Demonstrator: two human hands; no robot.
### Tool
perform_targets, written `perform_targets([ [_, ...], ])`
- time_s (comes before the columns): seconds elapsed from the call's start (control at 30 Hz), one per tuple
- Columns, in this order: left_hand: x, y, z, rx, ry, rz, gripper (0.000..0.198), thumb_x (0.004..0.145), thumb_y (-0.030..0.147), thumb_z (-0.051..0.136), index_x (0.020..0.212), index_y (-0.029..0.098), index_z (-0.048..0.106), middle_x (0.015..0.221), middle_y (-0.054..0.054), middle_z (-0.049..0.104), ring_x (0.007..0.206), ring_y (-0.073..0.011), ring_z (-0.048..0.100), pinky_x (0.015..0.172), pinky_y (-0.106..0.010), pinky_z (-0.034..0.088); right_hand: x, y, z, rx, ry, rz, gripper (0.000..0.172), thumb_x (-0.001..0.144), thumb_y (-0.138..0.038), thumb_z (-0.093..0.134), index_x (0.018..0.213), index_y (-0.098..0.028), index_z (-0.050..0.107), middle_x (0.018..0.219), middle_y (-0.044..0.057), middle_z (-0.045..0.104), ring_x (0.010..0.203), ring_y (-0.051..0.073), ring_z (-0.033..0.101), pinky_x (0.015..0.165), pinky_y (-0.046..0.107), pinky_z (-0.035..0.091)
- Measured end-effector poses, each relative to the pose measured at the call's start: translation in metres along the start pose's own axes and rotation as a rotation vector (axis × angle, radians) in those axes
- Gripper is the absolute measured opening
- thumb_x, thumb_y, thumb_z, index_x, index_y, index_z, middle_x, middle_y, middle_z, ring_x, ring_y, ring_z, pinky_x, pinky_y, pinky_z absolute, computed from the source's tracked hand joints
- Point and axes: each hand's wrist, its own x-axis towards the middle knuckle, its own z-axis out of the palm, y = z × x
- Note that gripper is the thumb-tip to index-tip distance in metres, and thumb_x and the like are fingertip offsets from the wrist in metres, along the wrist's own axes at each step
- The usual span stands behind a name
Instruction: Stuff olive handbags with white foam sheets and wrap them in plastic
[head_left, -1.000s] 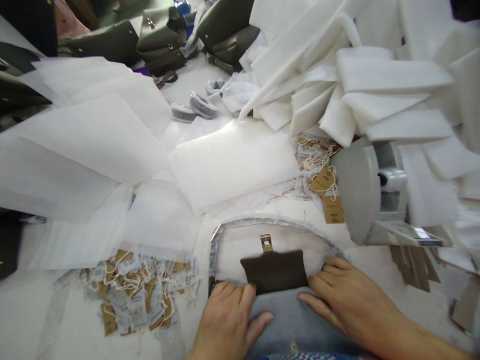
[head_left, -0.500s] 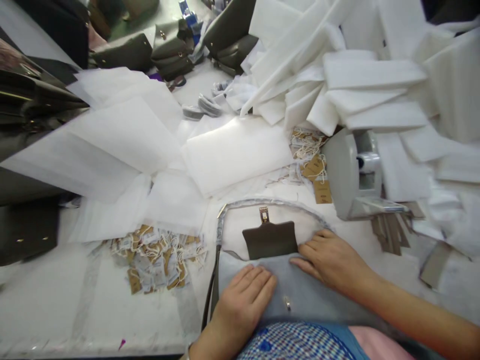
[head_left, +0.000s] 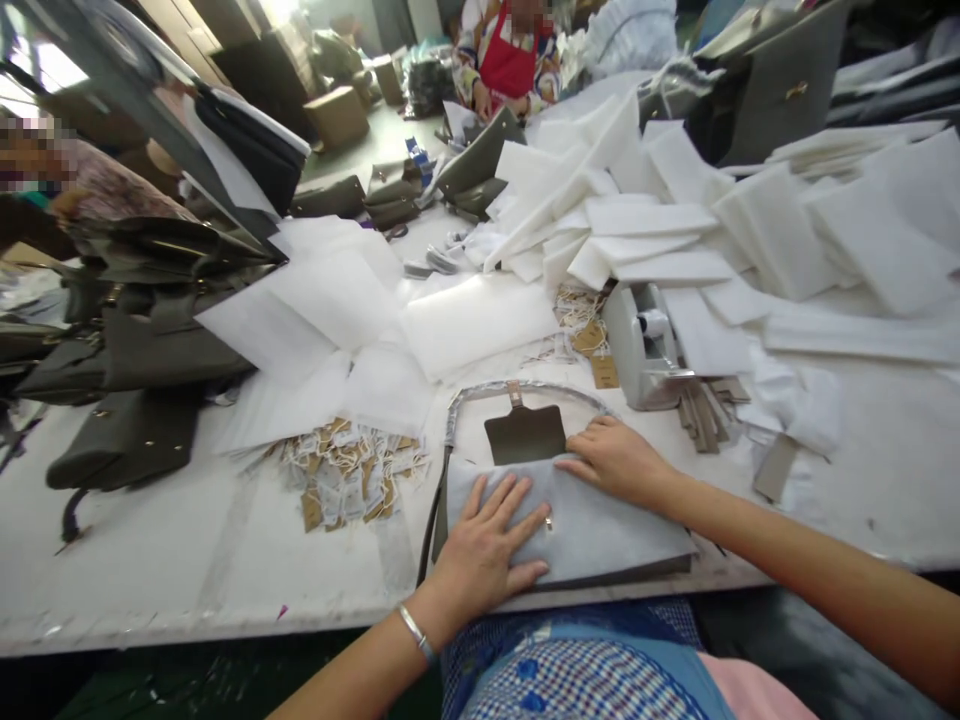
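Note:
A dark grey-brown handbag (head_left: 637, 570) lies at the table's front edge, with a pale grey-blue sheet (head_left: 600, 520) over its front. A small metal clasp (head_left: 549, 522) shows at the sheet's middle. Above the sheet's top edge stands a dark flap tab (head_left: 525, 437) with a metal fitting. The handle (head_left: 517, 386), wrapped in clear film, arches behind it. My left hand (head_left: 484, 545) lies open on the sheet, fingers spread. At the bag's top edge, beside the tab, my right hand (head_left: 619, 458) closes on it with bent fingers and the thumb in front.
Strung tags (head_left: 352, 475) lie in a heap on the left, near white sheets (head_left: 330, 300). A grey tape dispenser (head_left: 637, 350) stands at right, before piled white foam pieces (head_left: 660, 240). More dark bags (head_left: 142, 430) sit far left. A person in a red apron (head_left: 508, 65) is across the table.
The view has lifted and widened, showing people and the table's front edge. My left hand's fingers have spread apart on the sheet. My right hand stays at the bag's top edge.

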Motion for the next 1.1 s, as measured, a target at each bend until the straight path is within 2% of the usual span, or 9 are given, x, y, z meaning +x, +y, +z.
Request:
perform_targets([
  [0.1, -0.001, -0.001, 0.002, 0.022, 0.038, 0.020, 0.065, 0.092, 0.058, 0.055, 0.150, 0.033, 0.036, 0.162, -0.006, 0.026, 0.150, -0.0282, 0.023, 0.123, -0.056, 0.016, 0.019, -0.004, -0.008, 0.127, 0.150, 0.031, 0.023, 0.097, -0.034, 0.057, 0.104, -0.015, 0.067, 0.100, 0.013, 0.073, 0.098, 0.027, 0.066, 0.090, 0.039, 0.047],
  [0.2, -0.003, -0.001, 0.003, 0.038, 0.057, 0.033, 0.064, 0.093, 0.059, 0.052, 0.150, 0.033, 0.036, 0.162, -0.007, 0.027, 0.149, -0.0284, 0.024, 0.123, -0.056, 0.015, 0.053, -0.007, -0.011, 0.321, 0.240, 0.160, 0.039, 0.095, -0.027, 0.057, 0.132, -0.013, 0.058, 0.127, 0.018, 0.066, 0.118, 0.031, 0.062, 0.101, 0.044, 0.047],
  [0.27, -0.003, -0.001, 0.003, 0.048, 0.060, 0.035, 0.064, 0.094, 0.060, 0.049, 0.150, 0.034, 0.035, 0.162, -0.006, 0.027, 0.149, -0.0280, 0.024, 0.123, -0.055, 0.016, 0.072, -0.011, -0.012, 0.419, 0.224, 0.219, 0.042, 0.093, -0.025, 0.059, 0.134, -0.015, 0.058, 0.125, 0.015, 0.069, 0.116, 0.030, 0.065, 0.099, 0.042, 0.050],
  [0.33, -0.004, -0.001, 0.001, 0.050, 0.058, 0.032, 0.063, 0.095, 0.062, 0.046, 0.151, 0.035, 0.035, 0.162, -0.006, 0.028, 0.149, -0.0274, 0.025, 0.123, -0.055, 0.017, 0.077, -0.016, -0.014, 0.486, 0.207, 0.192, 0.035, 0.094, -0.025, 0.057, 0.127, -0.018, 0.065, 0.117, 0.009, 0.074, 0.109, 0.026, 0.069, 0.096, 0.036, 0.053],
  [0.4, -0.004, -0.001, 0.000, 0.046, 0.063, 0.030, 0.062, 0.095, 0.063, 0.044, 0.150, 0.035, 0.035, 0.161, -0.006, 0.029, 0.149, -0.0272, 0.025, 0.123, -0.055, 0.017, 0.063, -0.023, -0.015, 0.566, 0.195, 0.080, 0.030, 0.096, -0.026, 0.053, 0.121, -0.020, 0.070, 0.116, 0.005, 0.075, 0.109, 0.022, 0.069, 0.098, 0.032, 0.053],
  [0.53, -0.004, -0.001, 0.001, 0.040, 0.100, 0.046, 0.060, 0.095, 0.061, 0.046, 0.147, 0.033, 0.041, 0.157, -0.008, 0.037, 0.145, -0.0273, 0.033, 0.122, -0.056, 0.018, 0.006, -0.036, -0.009, 0.650, 0.048, -0.207, 0.035, 0.096, -0.017, 0.048, 0.123, -0.022, 0.070, 0.127, 0.005, 0.069, 0.123, 0.019, 0.061, 0.111, 0.034, 0.045],
  [0.67, -0.004, -0.001, 0.005, 0.041, 0.150, 0.058, 0.055, 0.094, 0.060, 0.048, 0.140, 0.029, 0.051, 0.147, -0.009, 0.051, 0.137, -0.0268, 0.044, 0.122, -0.057, 0.019, -0.033, -0.041, 0.008, 0.607, -0.032, -0.284, 0.044, 0.094, -0.008, 0.047, 0.132, -0.024, 0.064, 0.137, 0.007, 0.062, 0.137, 0.020, 0.049, 0.118, 0.042, 0.036],
  [0.93, -0.007, 0.002, 0.011, 0.005, 0.260, 0.083, 0.057, 0.093, 0.056, 0.056, 0.137, 0.022, 0.052, 0.135, -0.008, 0.062, 0.126, -0.0256, 0.056, 0.121, -0.058, 0.024, -0.039, -0.037, 0.019, 0.635, 0.009, -0.331, 0.035, 0.098, -0.015, 0.047, 0.125, -0.022, 0.069, 0.131, 0.008, 0.066, 0.135, 0.020, 0.050, 0.117, 0.043, 0.038],
  [1.1, -0.015, 0.004, 0.020, 0.080, 0.474, 0.179, 0.040, 0.095, 0.042, 0.058, 0.125, 0.016, 0.060, 0.124, -0.011, 0.068, 0.116, -0.0237, 0.064, 0.109, -0.046, 0.047, -0.042, -0.039, 0.023, 0.595, 0.019, -0.379, 0.036, 0.099, -0.014, 0.045, 0.126, -0.022, 0.068, 0.131, 0.008, 0.066, 0.135, 0.019, 0.051, 0.117, 0.040, 0.038],
])
